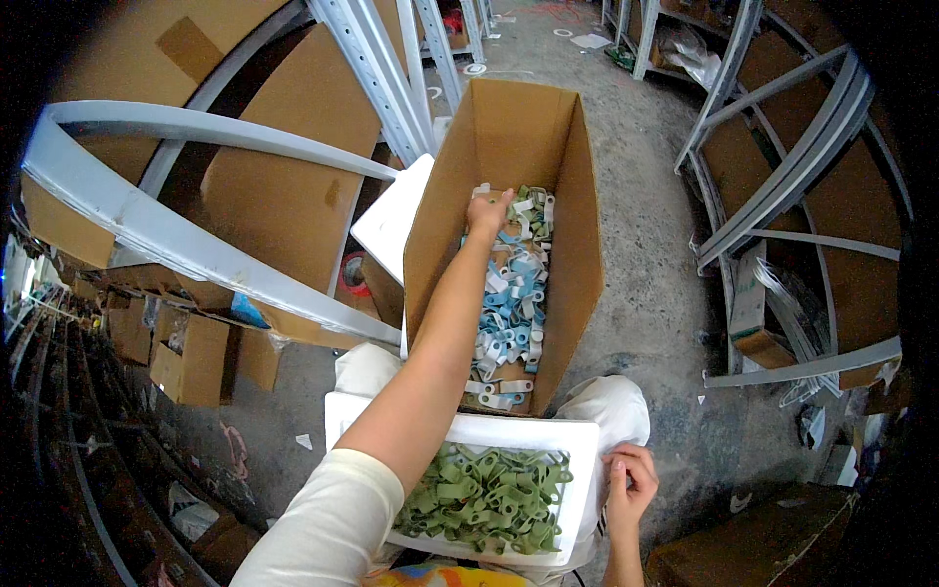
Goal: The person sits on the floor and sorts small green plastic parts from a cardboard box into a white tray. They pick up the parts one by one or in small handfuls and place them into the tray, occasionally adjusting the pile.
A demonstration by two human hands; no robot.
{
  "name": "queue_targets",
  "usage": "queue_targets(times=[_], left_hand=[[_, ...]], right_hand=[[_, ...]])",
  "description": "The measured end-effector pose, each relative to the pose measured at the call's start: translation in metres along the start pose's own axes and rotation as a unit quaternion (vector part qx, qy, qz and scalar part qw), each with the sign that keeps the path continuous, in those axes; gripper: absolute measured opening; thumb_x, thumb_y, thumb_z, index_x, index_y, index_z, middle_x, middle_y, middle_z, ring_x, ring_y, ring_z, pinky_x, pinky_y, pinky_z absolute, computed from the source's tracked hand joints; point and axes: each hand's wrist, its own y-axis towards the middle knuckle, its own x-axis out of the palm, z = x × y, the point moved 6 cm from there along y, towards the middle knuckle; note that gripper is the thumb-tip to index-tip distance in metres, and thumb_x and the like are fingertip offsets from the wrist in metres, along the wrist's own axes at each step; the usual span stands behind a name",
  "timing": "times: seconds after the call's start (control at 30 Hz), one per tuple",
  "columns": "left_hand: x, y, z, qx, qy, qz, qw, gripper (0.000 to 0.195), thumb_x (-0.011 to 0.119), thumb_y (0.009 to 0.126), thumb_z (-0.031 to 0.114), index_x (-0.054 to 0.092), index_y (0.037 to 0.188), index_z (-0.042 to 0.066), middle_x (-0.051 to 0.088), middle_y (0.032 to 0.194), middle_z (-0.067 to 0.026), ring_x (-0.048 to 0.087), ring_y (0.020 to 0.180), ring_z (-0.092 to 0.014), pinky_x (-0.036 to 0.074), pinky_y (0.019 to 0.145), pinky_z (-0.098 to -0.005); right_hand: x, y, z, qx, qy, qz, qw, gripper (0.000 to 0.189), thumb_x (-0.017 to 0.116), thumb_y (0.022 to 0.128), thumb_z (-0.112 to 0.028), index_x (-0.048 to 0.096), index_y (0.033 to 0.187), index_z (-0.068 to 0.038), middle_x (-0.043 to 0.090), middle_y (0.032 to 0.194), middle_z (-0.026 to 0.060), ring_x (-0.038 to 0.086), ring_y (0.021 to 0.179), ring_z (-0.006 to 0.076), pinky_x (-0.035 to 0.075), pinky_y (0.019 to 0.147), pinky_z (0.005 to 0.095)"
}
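My left hand point(488, 213) reaches down inside a tall open cardboard box point(579, 293), near its far end, at a heap of small looped pieces. Blue and white pieces point(513, 301) fill the middle of the heap, and green and white ones point(539, 209) lie at the far right; whether the hand holds any is hard to tell. On my lap rests a white tray point(583, 469) full of green looped pieces point(491, 491). My right hand point(632, 473), fingers curled, is beside the tray's right edge near my knee; no object shows in it.
Metal shelving with large cardboard sheets point(293, 147) stands at left, and more metal racks point(763, 183) at right. A white panel point(396, 220) leans against the box's left side. A cardboard box point(748, 536) lies at lower right. Scraps lie on the concrete floor point(638, 220).
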Motion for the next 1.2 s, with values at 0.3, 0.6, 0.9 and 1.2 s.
queue_targets(times=[0.3, 0.6, 0.9, 1.2], left_hand=[[0.025, 0.026, -0.008, 0.110, 0.196, -0.032, 0.974, 0.015, 0.053, 0.079, 0.015, 0.058, 0.088, 0.005, 0.060, 0.088, -0.0185, 0.060, 0.085, -0.033, 0.048, 0.070, -0.0434], [0.037, 0.014, 0.006, 0.241, 0.359, -0.106, 0.896, 0.023, 0.043, 0.080, 0.011, 0.056, 0.099, 0.011, 0.063, 0.086, -0.0168, 0.061, 0.082, -0.032, 0.048, 0.070, -0.0438], [0.036, 0.015, 0.003, 0.233, 0.359, -0.097, 0.899, 0.019, 0.053, 0.079, 0.017, 0.053, 0.096, 0.008, 0.062, 0.082, -0.0169, 0.061, 0.080, -0.031, 0.048, 0.068, -0.0431], [0.018, 0.035, 0.005, 0.134, 0.128, 0.005, 0.983, 0.028, 0.057, 0.080, 0.023, 0.046, 0.098, 0.005, 0.060, 0.083, -0.0179, 0.061, 0.072, -0.032, 0.048, 0.059, -0.0415]], right_hand=[[0.004, 0.002, 0.001, -0.001, 0.006, 0.013, 1.000, 0.019, 0.054, 0.081, -0.009, 0.059, 0.069, 0.004, 0.057, 0.079, 0.0096, 0.050, 0.068, 0.0146, 0.039, 0.059, 0.0247], [0.005, 0.004, 0.000, -0.003, -0.006, 0.026, 1.000, 0.009, 0.055, 0.077, -0.002, 0.059, 0.070, 0.002, 0.058, 0.076, 0.0114, 0.054, 0.068, 0.0199, 0.043, 0.063, 0.0290], [0.008, 0.000, 0.001, -0.010, -0.012, 0.048, 0.999, 0.013, 0.052, 0.079, -0.002, 0.056, 0.067, 0.002, 0.056, 0.075, 0.0120, 0.052, 0.066, 0.0196, 0.041, 0.060, 0.0286], [0.012, -0.003, -0.002, -0.032, -0.026, 0.059, 0.997, 0.014, 0.052, 0.080, -0.005, 0.055, 0.069, 0.002, 0.056, 0.077, 0.0124, 0.052, 0.070, 0.0197, 0.041, 0.064, 0.0293]])
